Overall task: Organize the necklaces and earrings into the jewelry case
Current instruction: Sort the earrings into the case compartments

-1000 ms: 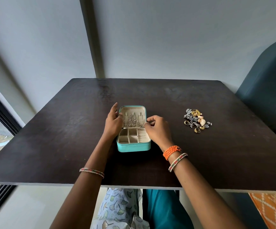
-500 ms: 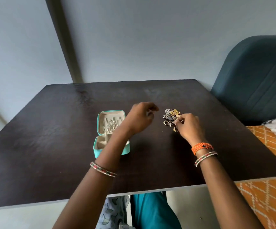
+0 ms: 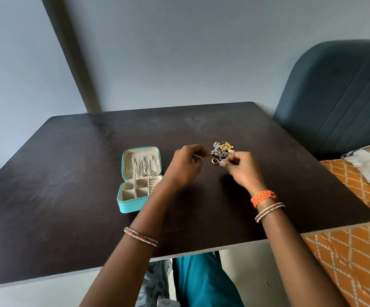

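Head view: both hands work at the earring pile on the desk. The right hand pinches at a piece; the left hand curls beside it, contents unclear. Necklaces hang in the open jewelry case. Next, probably, carrying an earring to a compartment.
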### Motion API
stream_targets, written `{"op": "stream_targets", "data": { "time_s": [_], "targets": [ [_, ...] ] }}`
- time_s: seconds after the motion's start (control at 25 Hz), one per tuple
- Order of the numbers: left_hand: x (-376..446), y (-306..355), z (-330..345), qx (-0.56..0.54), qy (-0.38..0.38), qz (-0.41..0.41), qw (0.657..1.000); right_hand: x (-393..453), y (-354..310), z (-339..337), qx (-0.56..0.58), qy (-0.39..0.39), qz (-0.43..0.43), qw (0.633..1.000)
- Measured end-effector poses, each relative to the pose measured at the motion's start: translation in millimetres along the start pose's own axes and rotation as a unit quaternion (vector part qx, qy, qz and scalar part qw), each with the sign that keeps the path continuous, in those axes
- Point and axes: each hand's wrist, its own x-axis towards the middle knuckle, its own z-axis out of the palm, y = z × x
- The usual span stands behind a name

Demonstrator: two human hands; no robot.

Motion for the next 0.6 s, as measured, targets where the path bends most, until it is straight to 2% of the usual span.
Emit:
{"op": "stream_targets", "data": {
  "time_s": [0.04,0.12,0.2,0.28,0.44,0.52,0.6],
  "targets": [
    [0.2,-0.1,0.1,-0.014,0.005,-0.006,1.000,-2.5,-1.7,-0.3,0.113,-0.015,-0.004,0.993],
    [1.2,-1.7,0.5,-0.057,0.000,-0.021,0.998,-9.3,-9.1,0.9,0.292,-0.064,-0.016,0.954],
    [-0.1,-4.0,0.7,-0.098,-0.010,-0.022,0.995,-17.1,-18.1,3.9,0.365,-0.110,-0.039,0.924],
    [-2.7,-5.3,-2.9,-0.130,0.008,-0.008,0.991,-21.8,-25.7,6.1,0.380,-0.127,-0.055,0.915],
    [-9.6,-3.4,-17.1,-0.181,0.053,0.009,0.982,-28.2,-41.7,6.7,0.361,-0.118,-0.111,0.919],
    [-12.7,0.3,-23.5,-0.235,0.077,-0.022,0.969,-32.3,-50.9,8.3,0.346,-0.108,-0.158,0.918],
    [-16.0,5.0,-29.5,-0.294,0.079,-0.089,0.948,-36.2,-59.0,12.1,0.308,-0.080,-0.210,0.924]
  ]
}}
